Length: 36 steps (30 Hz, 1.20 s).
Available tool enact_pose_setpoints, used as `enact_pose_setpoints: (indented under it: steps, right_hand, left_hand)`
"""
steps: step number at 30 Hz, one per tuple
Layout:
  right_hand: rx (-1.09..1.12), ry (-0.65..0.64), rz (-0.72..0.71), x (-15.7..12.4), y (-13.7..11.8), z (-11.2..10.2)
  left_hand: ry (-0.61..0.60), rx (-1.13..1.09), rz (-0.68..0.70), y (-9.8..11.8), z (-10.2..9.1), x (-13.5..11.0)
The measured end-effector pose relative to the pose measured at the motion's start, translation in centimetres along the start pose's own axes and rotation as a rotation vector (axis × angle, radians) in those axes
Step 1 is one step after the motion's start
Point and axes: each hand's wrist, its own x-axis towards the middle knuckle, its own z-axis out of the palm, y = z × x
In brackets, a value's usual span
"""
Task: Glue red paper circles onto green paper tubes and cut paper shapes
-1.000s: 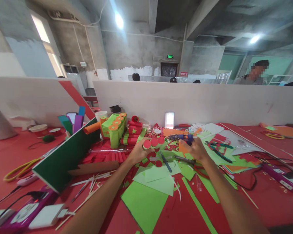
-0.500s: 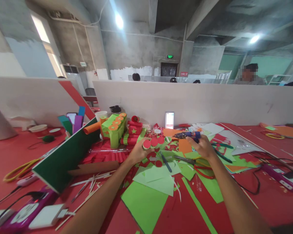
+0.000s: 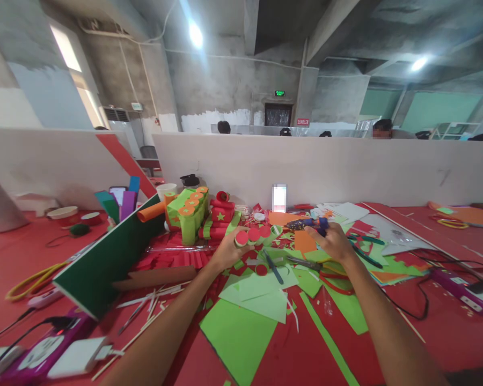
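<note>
My left hand point(image 3: 229, 252) is closed around a row of green paper tubes point(image 3: 253, 235) whose near ends carry red discs; the rightmost end looks open. In my right hand point(image 3: 335, 244) is a dark blue glue gun point(image 3: 304, 223), its tip pointing left and close to that open end. I cannot tell whether the tip touches the paper. Below the tubes lie a loose red disc point(image 3: 261, 269) and a slim dark tool that looks like tweezers point(image 3: 274, 268). Scissors with red and yellow handles point(image 3: 335, 277) rest under my right wrist.
Green paper sheets point(image 3: 241, 335) and scraps cover the middle of the red table. A dark green board point(image 3: 104, 262) leans at the left beside finished green and orange paper pieces point(image 3: 189, 212). Purple power strips point(image 3: 44, 346) with cables lie at both sides. Green-handled pliers point(image 3: 366, 252) lie right.
The glue gun and my right hand have shifted slightly left, nearer the open tube end. My left hand and the tubes stay put. A person behind the partition has moved left and lower.
</note>
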Motion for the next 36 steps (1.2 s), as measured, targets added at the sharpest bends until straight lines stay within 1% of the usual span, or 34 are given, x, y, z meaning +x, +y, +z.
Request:
enact_pose_setpoints:
  steps: [11,16,18,22,24,26,31,36]
  right_hand:
    - [0.010,0.010,-0.012,-0.1,0.1,-0.4]
    - [0.028,-0.031,0.007,-0.1,0.2,-0.6]
    - [0.075,-0.046,0.025,-0.2,0.3,-0.6]
    - [0.244,-0.058,0.124,-0.4,0.7,-0.6]
    - [0.294,-0.070,0.145,-0.5,0.7,-0.4]
    - [0.280,-0.068,0.137,-0.4,0.3,-0.1]
    - [0.143,-0.015,0.063,-0.3,-1.0,1.0]
    - [0.033,0.049,0.005,-0.3,-1.2,1.6]
  left_hand:
    - [0.006,-0.004,0.016,-0.2,0.0,0.0]
    - [0.002,0.033,0.025,-0.3,0.0,0.0]
    - [0.001,0.026,0.026,-0.3,0.0,0.0]
    - [0.004,-0.002,0.020,-0.3,0.1,0.0]
    - [0.008,-0.006,0.015,-0.3,0.1,0.0]
    - [0.005,-0.004,0.010,-0.3,0.1,0.0]
    - [0.007,0.014,0.020,-0.1,0.0,0.0]
    - [0.018,0.029,0.017,0.1,0.1,0.0]
